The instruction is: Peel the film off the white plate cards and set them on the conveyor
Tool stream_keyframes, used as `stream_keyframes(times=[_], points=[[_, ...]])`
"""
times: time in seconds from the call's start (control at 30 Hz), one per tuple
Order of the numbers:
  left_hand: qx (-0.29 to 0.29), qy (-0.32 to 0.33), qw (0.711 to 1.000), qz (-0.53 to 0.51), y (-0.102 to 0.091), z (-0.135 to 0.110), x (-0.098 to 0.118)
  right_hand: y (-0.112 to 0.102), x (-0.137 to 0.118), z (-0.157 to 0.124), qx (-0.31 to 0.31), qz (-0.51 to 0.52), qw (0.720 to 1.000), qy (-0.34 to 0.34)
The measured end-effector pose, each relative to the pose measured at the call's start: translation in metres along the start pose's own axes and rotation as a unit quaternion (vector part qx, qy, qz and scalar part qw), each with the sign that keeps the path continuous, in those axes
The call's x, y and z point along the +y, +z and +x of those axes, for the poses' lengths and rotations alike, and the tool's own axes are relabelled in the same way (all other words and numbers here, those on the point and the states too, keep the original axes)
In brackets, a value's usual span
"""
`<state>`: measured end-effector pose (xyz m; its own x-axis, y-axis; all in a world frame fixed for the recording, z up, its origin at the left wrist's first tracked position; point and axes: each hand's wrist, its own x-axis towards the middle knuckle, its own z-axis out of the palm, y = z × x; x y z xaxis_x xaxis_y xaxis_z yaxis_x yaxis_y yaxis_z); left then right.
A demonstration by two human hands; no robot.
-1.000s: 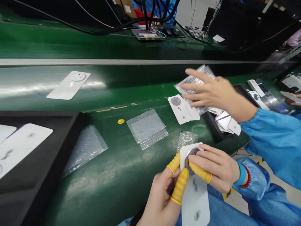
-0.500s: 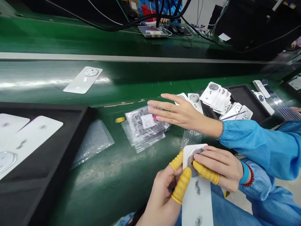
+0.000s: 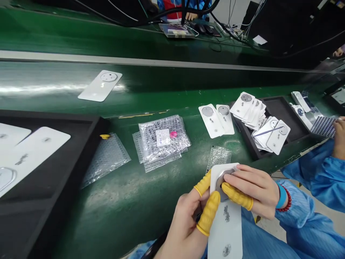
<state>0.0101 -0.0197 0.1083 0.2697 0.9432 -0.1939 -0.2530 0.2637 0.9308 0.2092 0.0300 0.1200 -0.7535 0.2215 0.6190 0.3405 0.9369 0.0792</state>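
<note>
My left hand grips a white card-shaped panel near its top end, thumb and forefinger in yellow finger cots. My right hand rests on the panel's top, one yellow-cotted finger pressing the round grey disc set in it. The panel hangs over the front edge of the green bench above my blue-sleeved lap. A small bubble-wrap bag lies just beyond my hands.
A stack of bubble bags with a white label lies mid-bench, another bubble bag to its left by a black tray holding white panels. Two panels and a black tray of several panels lie right. A co-worker's sleeve is far right.
The co-worker's hand set a labelled bag pack on the mid-bench bubble bags and withdrew to the right. My hands stayed on the panel. The small yellow piece now lies by the black tray.
</note>
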Motion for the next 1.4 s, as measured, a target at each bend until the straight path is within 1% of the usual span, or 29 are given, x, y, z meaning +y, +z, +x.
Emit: stream_keyframes(times=[0.13, 0.3, 0.37, 0.43, 0.5, 0.57, 0.63, 0.7, 0.77, 0.8, 0.87, 0.9, 1.0, 1.03, 1.13, 1.17, 1.2, 1.23, 1.3, 1.33, 1.4], points=[[0.002, 0.004, 1.0, 0.014, -0.002, -0.001, -0.004, -0.001, -0.001, 0.001, -0.009, -0.005, 1.0, -0.003], [0.051, -0.003, 0.998, 0.033, -0.003, -0.002, -0.009, 0.0, 0.001, 0.006, -0.047, 0.0, 0.999, 0.006], [0.058, -0.001, 0.998, 0.026, -0.002, 0.001, -0.008, 0.004, 0.003, 0.006, -0.039, 0.021, 0.999, 0.015], [0.06, -0.002, 0.998, -0.006, 0.0, 0.006, -0.006, 0.01, 0.005, 0.003, -0.01, 0.08, 0.996, 0.04], [0.057, -0.015, 0.997, -0.045, 0.002, 0.012, -0.004, 0.015, 0.006, -0.002, 0.039, 0.169, 0.981, 0.09], [0.067, -0.056, 0.994, -0.073, 0.002, 0.016, -0.004, 0.021, 0.002, -0.007, 0.081, 0.223, 0.958, 0.162], [0.102, -0.101, 0.986, -0.083, 0.001, 0.02, -0.005, 0.028, -0.004, -0.012, 0.11, 0.222, 0.94, 0.233], [0.145, -0.14, 0.976, -0.081, -0.001, 0.024, -0.008, 0.038, -0.012, -0.019, 0.12, 0.22, 0.92, 0.301], [0.169, -0.163, 0.97, -0.07, -0.002, 0.028, -0.014, 0.048, -0.019, -0.026, 0.131, 0.247, 0.887, 0.368], [0.171, -0.167, 0.969, -0.061, -0.002, 0.03, -0.018, 0.052, -0.022, -0.03, 0.134, 0.265, 0.869, 0.396], [0.167, -0.155, 0.973, -0.043, -0.004, 0.033, -0.027, 0.057, -0.027, -0.036, 0.137, 0.293, 0.842, 0.431], [0.164, -0.143, 0.975, -0.034, -0.005, 0.034, -0.031, 0.058, -0.028, -0.037, 0.134, 0.301, 0.838, 0.436], [0.16, -0.106, 0.981, 0.008, -0.009, 0.038, -0.044, 0.059, -0.028, -0.04, 0.118, 0.305, 0.84, 0.433], [0.159, -0.095, 0.983, 0.021, -0.01, 0.039, -0.048, 0.06, -0.027, -0.041, 0.115, 0.311, 0.836, 0.438], [0.167, -0.065, 0.983, 0.03, -0.01, 0.041, -0.054, 0.06, -0.027, -0.045, 0.127, 0.355, 0.799, 0.469], [0.164, -0.058, 0.985, 0.023, -0.009, 0.041, -0.055, 0.06, -0.028, -0.047, 0.134, 0.363, 0.787, 0.481], [0.148, -0.051, 0.988, 0.016, -0.007, 0.04, -0.055, 0.059, -0.03, -0.049, 0.14, 0.361, 0.78, 0.492], [0.123, -0.045, 0.991, 0.012, -0.004, 0.04, -0.056, 0.059, -0.032, -0.051, 0.145, 0.35, 0.78, 0.498], [0.065, -0.037, 0.997, 0.009, 0.002, 0.041, -0.058, 0.058, -0.033, -0.056, 0.148, 0.326, 0.792, 0.495], [0.056, -0.028, 0.998, 0.016, 0.006, 0.042, -0.06, 0.059, -0.032, -0.058, 0.148, 0.322, 0.798, 0.487], [0.065, -0.004, 0.996, 0.057, 0.014, 0.044, -0.066, 0.061, -0.029, -0.063, 0.15, 0.333, 0.803, 0.47]])
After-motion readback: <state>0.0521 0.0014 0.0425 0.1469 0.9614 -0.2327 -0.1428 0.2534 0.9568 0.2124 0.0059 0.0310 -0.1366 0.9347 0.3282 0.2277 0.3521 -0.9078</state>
